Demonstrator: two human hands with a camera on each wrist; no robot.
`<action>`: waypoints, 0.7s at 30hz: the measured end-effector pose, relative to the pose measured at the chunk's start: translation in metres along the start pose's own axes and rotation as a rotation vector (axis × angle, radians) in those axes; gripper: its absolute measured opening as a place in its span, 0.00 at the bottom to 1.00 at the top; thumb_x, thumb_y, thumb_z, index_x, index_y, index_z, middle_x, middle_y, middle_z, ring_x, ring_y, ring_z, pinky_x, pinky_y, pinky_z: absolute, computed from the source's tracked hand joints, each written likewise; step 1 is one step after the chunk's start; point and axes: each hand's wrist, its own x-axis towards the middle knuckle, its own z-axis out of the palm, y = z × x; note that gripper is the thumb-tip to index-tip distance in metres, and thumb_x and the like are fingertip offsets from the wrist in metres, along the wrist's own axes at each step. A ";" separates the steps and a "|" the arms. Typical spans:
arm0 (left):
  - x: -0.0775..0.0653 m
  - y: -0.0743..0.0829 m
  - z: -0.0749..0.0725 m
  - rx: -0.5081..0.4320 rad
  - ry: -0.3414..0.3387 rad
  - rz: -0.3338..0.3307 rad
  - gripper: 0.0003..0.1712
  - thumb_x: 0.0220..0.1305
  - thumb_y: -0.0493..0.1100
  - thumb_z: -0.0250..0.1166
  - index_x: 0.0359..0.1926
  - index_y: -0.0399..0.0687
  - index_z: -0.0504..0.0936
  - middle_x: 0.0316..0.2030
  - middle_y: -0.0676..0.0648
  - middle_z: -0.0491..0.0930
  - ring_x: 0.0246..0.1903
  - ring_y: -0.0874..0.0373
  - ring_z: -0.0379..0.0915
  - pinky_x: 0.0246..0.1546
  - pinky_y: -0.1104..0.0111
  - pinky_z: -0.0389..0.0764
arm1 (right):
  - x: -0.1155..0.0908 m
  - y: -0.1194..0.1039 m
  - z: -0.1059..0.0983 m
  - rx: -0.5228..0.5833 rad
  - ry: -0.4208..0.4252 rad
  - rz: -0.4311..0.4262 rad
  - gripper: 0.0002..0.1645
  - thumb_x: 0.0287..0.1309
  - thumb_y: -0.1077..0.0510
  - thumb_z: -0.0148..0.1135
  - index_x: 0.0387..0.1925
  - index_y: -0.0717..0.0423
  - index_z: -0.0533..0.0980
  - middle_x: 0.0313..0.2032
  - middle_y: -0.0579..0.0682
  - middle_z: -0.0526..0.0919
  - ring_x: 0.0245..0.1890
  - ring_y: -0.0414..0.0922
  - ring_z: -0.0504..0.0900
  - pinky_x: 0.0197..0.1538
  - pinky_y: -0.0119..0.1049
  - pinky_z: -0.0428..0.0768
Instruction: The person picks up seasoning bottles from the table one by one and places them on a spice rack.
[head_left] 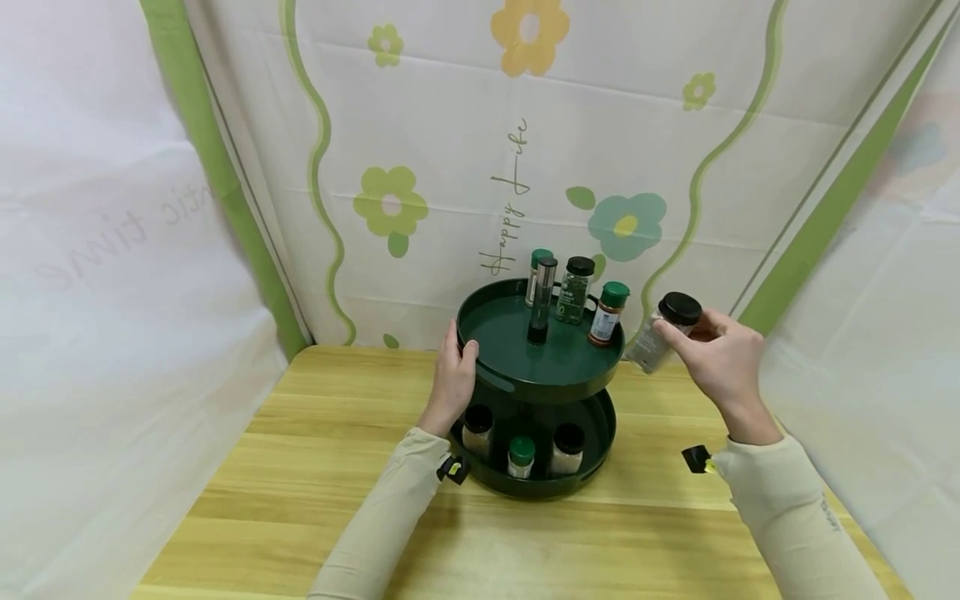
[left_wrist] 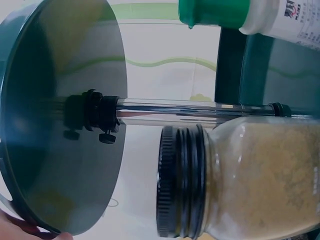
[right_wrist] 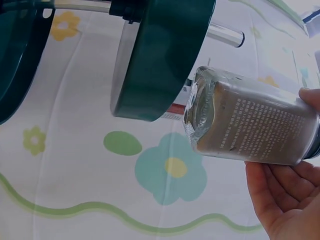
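A dark green two-tier round rack (head_left: 498, 333) stands on the table. My left hand (head_left: 452, 379) grips the left rim of its upper tray, thumb at the edge. To the right of that tray, my right hand (head_left: 726, 367) holds a tilted glass spice jar (head_left: 651, 348) with a black lid in the air. In the right wrist view the jar (right_wrist: 260, 120) shows printed text and greyish-brown contents, its base towards the tray. On the upper tray stand a green-capped shaker (head_left: 605, 317), a black-lidded jar (head_left: 574, 292), a slim dark grinder (head_left: 543, 300) and another green-capped bottle (head_left: 534, 283).
The lower tray (head_left: 540, 489) carries a green-capped bottle (head_left: 521, 458) and black-lidded jars (head_left: 567, 454). A chrome post (left_wrist: 170, 111) joins the tiers. Behind the wooden table (head_left: 337, 450) hangs a flowered white curtain (head_left: 450, 125), with more fabric at both sides.
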 end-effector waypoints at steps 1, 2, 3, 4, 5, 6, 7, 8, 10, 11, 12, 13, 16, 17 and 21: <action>0.000 0.000 0.000 -0.001 0.000 0.002 0.35 0.74 0.48 0.43 0.74 0.44 0.41 0.73 0.46 0.41 0.71 0.54 0.37 0.68 0.57 0.46 | 0.000 -0.001 0.001 0.000 -0.005 0.004 0.17 0.46 0.48 0.74 0.28 0.59 0.82 0.21 0.34 0.78 0.22 0.28 0.75 0.27 0.21 0.70; 0.000 0.000 0.001 -0.002 0.000 0.005 0.35 0.74 0.48 0.43 0.74 0.44 0.41 0.73 0.46 0.40 0.71 0.54 0.36 0.68 0.57 0.46 | 0.001 -0.002 0.001 0.001 -0.011 0.006 0.18 0.47 0.48 0.73 0.28 0.59 0.82 0.22 0.36 0.79 0.23 0.28 0.75 0.28 0.21 0.70; -0.001 0.000 0.001 -0.004 0.000 0.008 0.35 0.74 0.48 0.43 0.74 0.44 0.40 0.73 0.46 0.40 0.71 0.54 0.36 0.68 0.57 0.46 | 0.001 -0.003 0.002 0.001 -0.019 0.011 0.18 0.47 0.47 0.73 0.29 0.59 0.82 0.22 0.37 0.80 0.23 0.28 0.75 0.28 0.21 0.70; -0.001 0.000 0.001 -0.007 -0.002 0.011 0.35 0.74 0.48 0.43 0.74 0.44 0.40 0.73 0.45 0.40 0.71 0.54 0.36 0.68 0.57 0.46 | 0.002 -0.004 0.002 0.003 -0.023 0.012 0.19 0.47 0.47 0.73 0.29 0.60 0.82 0.23 0.39 0.80 0.23 0.28 0.75 0.28 0.21 0.70; -0.001 0.000 0.001 -0.009 -0.003 0.009 0.35 0.74 0.48 0.43 0.74 0.44 0.40 0.73 0.46 0.40 0.71 0.54 0.36 0.68 0.57 0.46 | 0.002 -0.005 0.003 0.004 -0.029 0.015 0.19 0.47 0.46 0.73 0.30 0.60 0.82 0.23 0.41 0.81 0.24 0.28 0.75 0.29 0.21 0.70; -0.002 0.000 0.001 -0.010 -0.003 0.009 0.35 0.74 0.48 0.43 0.74 0.44 0.40 0.73 0.46 0.40 0.71 0.54 0.36 0.68 0.57 0.46 | 0.003 -0.006 0.004 0.005 -0.035 0.016 0.20 0.48 0.46 0.72 0.31 0.60 0.82 0.24 0.42 0.81 0.24 0.29 0.76 0.30 0.21 0.71; -0.002 0.000 0.001 -0.010 -0.004 0.010 0.35 0.74 0.48 0.43 0.74 0.44 0.40 0.73 0.45 0.40 0.71 0.54 0.36 0.68 0.56 0.46 | 0.004 -0.007 0.005 0.004 -0.042 0.017 0.20 0.48 0.46 0.72 0.31 0.60 0.82 0.24 0.44 0.82 0.24 0.29 0.76 0.30 0.21 0.71; -0.002 0.000 0.001 -0.011 -0.006 0.010 0.35 0.74 0.48 0.43 0.74 0.44 0.40 0.73 0.45 0.40 0.71 0.54 0.36 0.68 0.56 0.46 | 0.004 -0.008 0.006 0.006 -0.046 0.018 0.20 0.48 0.45 0.72 0.31 0.59 0.82 0.25 0.45 0.82 0.24 0.29 0.76 0.30 0.21 0.71; -0.002 0.000 0.001 -0.011 -0.008 0.013 0.35 0.74 0.48 0.42 0.74 0.44 0.40 0.73 0.44 0.40 0.71 0.53 0.36 0.68 0.56 0.46 | 0.005 -0.009 0.009 0.010 -0.049 0.015 0.20 0.48 0.45 0.72 0.31 0.59 0.82 0.25 0.47 0.82 0.24 0.30 0.76 0.30 0.21 0.71; -0.003 0.000 0.001 -0.009 -0.008 0.011 0.35 0.74 0.49 0.42 0.74 0.44 0.40 0.73 0.45 0.40 0.71 0.54 0.36 0.68 0.56 0.46 | 0.006 -0.010 0.010 0.009 -0.052 0.014 0.21 0.48 0.45 0.72 0.31 0.59 0.82 0.25 0.48 0.82 0.24 0.30 0.76 0.30 0.22 0.71; -0.003 0.000 0.001 -0.008 -0.008 0.011 0.35 0.74 0.49 0.42 0.74 0.44 0.40 0.73 0.45 0.40 0.71 0.54 0.36 0.68 0.57 0.47 | 0.006 -0.011 0.011 0.010 -0.056 0.013 0.21 0.48 0.44 0.71 0.31 0.59 0.82 0.26 0.49 0.83 0.25 0.30 0.76 0.30 0.22 0.71; -0.003 0.000 0.001 -0.007 -0.007 0.010 0.35 0.74 0.49 0.42 0.74 0.44 0.40 0.73 0.45 0.40 0.71 0.54 0.36 0.68 0.56 0.47 | 0.007 -0.012 0.013 0.013 -0.062 0.014 0.21 0.49 0.44 0.71 0.31 0.58 0.82 0.26 0.50 0.83 0.25 0.30 0.76 0.31 0.22 0.71; -0.004 0.000 0.002 -0.008 0.000 0.008 0.35 0.74 0.49 0.43 0.74 0.45 0.40 0.73 0.46 0.40 0.71 0.54 0.36 0.68 0.57 0.47 | 0.008 -0.013 0.017 0.020 -0.076 0.010 0.22 0.49 0.43 0.71 0.32 0.59 0.82 0.27 0.52 0.83 0.26 0.30 0.76 0.32 0.23 0.72; -0.004 0.001 0.003 -0.009 0.001 0.007 0.36 0.74 0.49 0.43 0.74 0.45 0.40 0.73 0.45 0.40 0.71 0.54 0.36 0.68 0.56 0.47 | 0.008 -0.013 0.018 0.024 -0.080 0.010 0.22 0.49 0.43 0.70 0.33 0.59 0.82 0.28 0.52 0.83 0.26 0.30 0.77 0.32 0.23 0.72; -0.006 0.003 0.004 -0.014 0.007 0.008 0.36 0.74 0.48 0.43 0.74 0.44 0.40 0.73 0.44 0.40 0.71 0.52 0.37 0.68 0.55 0.47 | 0.009 -0.013 0.023 0.042 -0.090 0.013 0.23 0.49 0.42 0.70 0.32 0.58 0.81 0.28 0.53 0.83 0.26 0.32 0.77 0.32 0.23 0.72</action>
